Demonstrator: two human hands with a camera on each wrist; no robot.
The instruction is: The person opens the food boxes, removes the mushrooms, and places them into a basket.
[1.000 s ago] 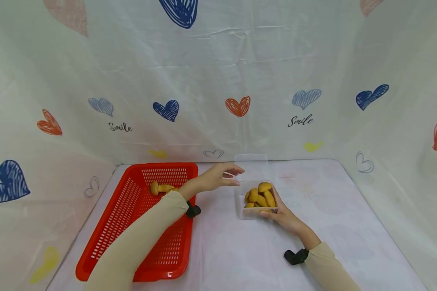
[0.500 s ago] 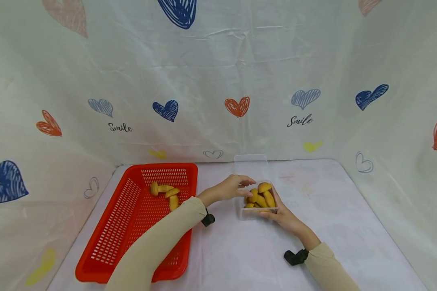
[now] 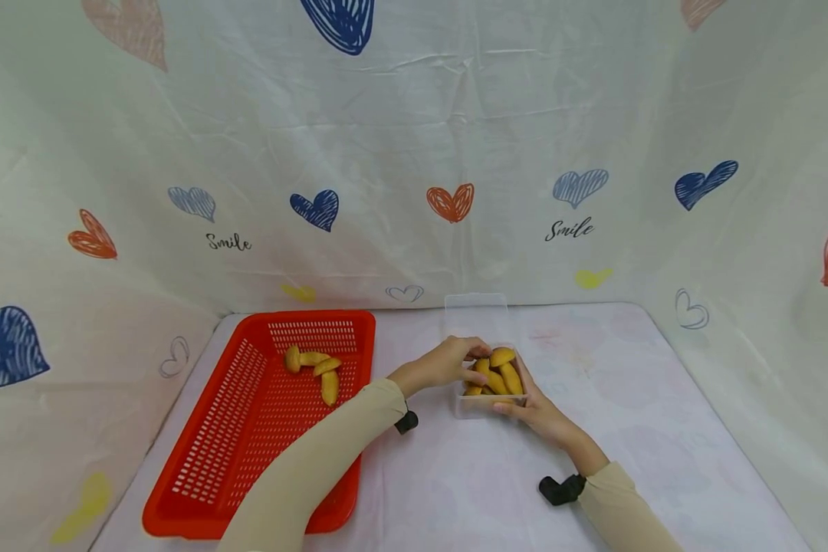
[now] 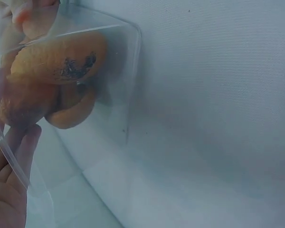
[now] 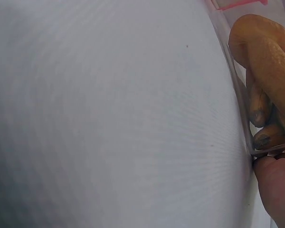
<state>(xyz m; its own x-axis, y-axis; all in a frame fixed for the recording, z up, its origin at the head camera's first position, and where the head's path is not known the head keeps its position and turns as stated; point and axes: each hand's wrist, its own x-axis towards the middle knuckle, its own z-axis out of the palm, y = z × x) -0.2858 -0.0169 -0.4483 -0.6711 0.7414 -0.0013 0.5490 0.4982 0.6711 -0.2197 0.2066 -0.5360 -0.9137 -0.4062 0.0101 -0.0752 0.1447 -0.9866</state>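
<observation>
A clear plastic box (image 3: 464,411) stands on the cloth, its lid (image 3: 476,300) raised at the back. Several yellow-brown mushrooms (image 3: 510,378) lie in it, also seen through the wall in the left wrist view. My left hand (image 3: 445,363) reaches in from the left, pinching a mushroom (image 3: 482,368) between thumb and fingers; its stem is partly hidden. With my right hand (image 3: 543,418) I grip the box's right side, thumb at the front. Through the right wrist view a mushroom (image 5: 270,61) shows cap and stem behind the wall.
A red perforated basket (image 3: 248,414) sits to the left, beneath my left sleeve. Two mushrooms (image 3: 327,376) lie in its upper part. Behind the table hangs a white curtain (image 3: 386,138) printed with hearts.
My left hand has moved right and down from beside the lid into the box, its fingers closing round a mushroom there. The right hand stays where it was on the box.
</observation>
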